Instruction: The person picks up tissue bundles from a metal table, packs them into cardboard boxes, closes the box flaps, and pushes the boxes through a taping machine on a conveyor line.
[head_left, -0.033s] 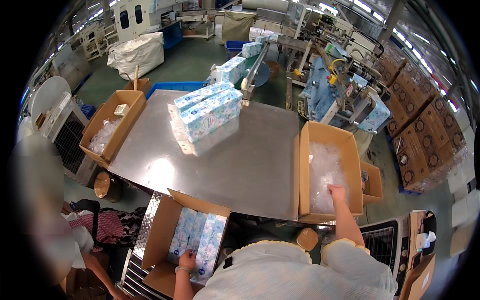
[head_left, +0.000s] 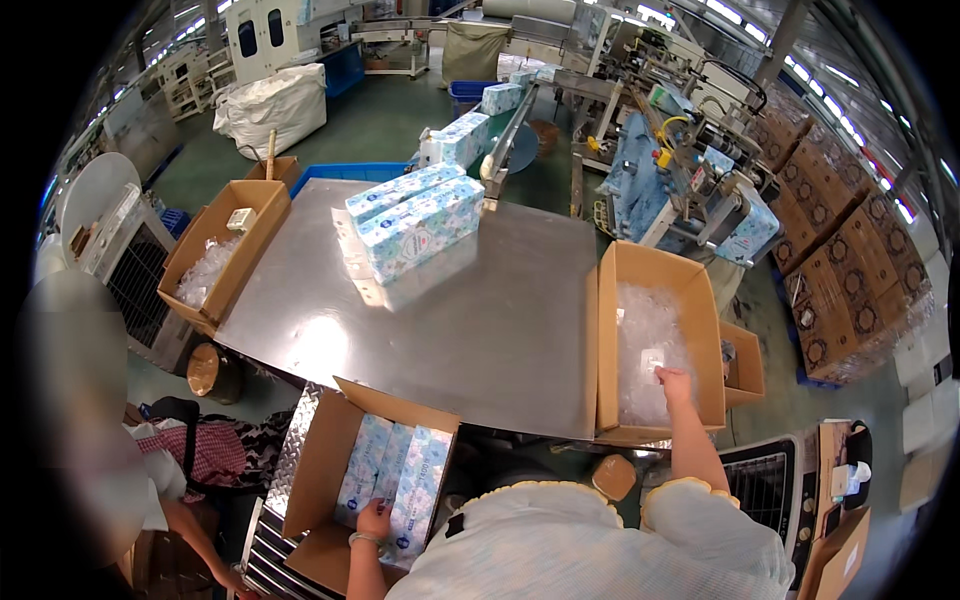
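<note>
I can't tell what my right hand (head_left: 675,383) grips among the clear plastic bags (head_left: 645,340); its fingertips are buried. My left hand (head_left: 373,520) covers part of a tissue pack (head_left: 420,490). Left of it, a co-worker (head_left: 80,400) is blurred.

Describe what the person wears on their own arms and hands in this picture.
Both forearms are bare. The left hand has a thin pale band at the wrist; the right hand shows no glove. Short, pale, finely patterned sleeves end in yellowish frilled edges above the elbows.
</note>
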